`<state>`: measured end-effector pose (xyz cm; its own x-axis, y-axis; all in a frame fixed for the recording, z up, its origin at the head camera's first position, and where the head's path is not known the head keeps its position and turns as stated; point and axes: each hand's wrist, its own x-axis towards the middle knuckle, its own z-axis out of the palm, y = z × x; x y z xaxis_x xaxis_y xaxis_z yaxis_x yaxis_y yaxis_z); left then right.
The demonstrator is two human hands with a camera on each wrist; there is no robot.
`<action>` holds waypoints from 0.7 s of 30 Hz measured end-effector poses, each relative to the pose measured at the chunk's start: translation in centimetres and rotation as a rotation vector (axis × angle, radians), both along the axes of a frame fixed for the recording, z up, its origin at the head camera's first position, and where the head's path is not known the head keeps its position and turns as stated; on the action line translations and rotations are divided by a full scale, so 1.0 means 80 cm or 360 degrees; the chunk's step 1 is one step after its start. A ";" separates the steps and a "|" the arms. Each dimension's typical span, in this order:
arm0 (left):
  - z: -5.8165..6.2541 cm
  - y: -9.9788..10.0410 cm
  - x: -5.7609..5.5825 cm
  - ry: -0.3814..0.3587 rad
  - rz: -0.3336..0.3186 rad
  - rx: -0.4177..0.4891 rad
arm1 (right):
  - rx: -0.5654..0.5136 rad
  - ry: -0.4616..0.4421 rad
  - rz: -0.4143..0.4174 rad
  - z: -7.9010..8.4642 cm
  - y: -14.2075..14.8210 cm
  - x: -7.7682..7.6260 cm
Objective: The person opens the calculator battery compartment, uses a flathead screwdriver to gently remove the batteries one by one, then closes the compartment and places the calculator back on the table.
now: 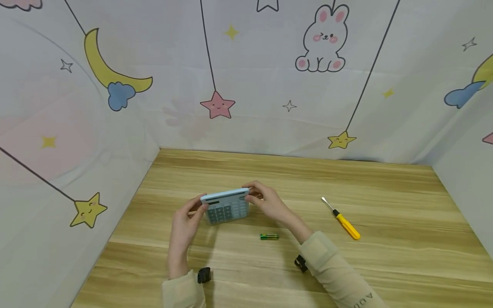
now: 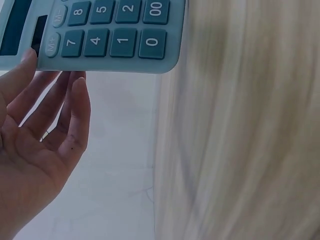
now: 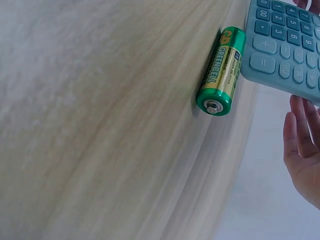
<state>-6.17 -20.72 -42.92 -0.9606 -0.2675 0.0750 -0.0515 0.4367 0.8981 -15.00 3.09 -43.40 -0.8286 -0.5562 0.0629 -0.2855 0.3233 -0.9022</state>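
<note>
A light blue calculator stands tilted up between both hands, its keys facing the person. The left hand pinches its left side, with the thumb on the front face and the fingers behind. At the upper right corner, the right hand grips it the same way. Dark teal number keys show close up in the left wrist view. A green and gold battery lies on the wooden table in front of the calculator, below the right hand. The calculator's back is hidden.
To the right, a screwdriver with a yellow handle lies on the table, its tip pointing away. A white cloth printed with stars, moons and a rabbit hangs around the back and sides. Black wrist cameras sit at both cuffs.
</note>
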 end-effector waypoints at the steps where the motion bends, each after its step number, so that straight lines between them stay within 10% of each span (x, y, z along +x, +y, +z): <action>1: 0.000 0.000 0.000 -0.0005 0.0005 0.0010 | -0.0015 -0.0025 -0.0010 0.000 0.000 0.000; 21: -0.003 0.010 -0.009 -0.0103 0.0098 0.0072 | -0.0090 -0.0181 -0.0305 -0.009 -0.015 0.001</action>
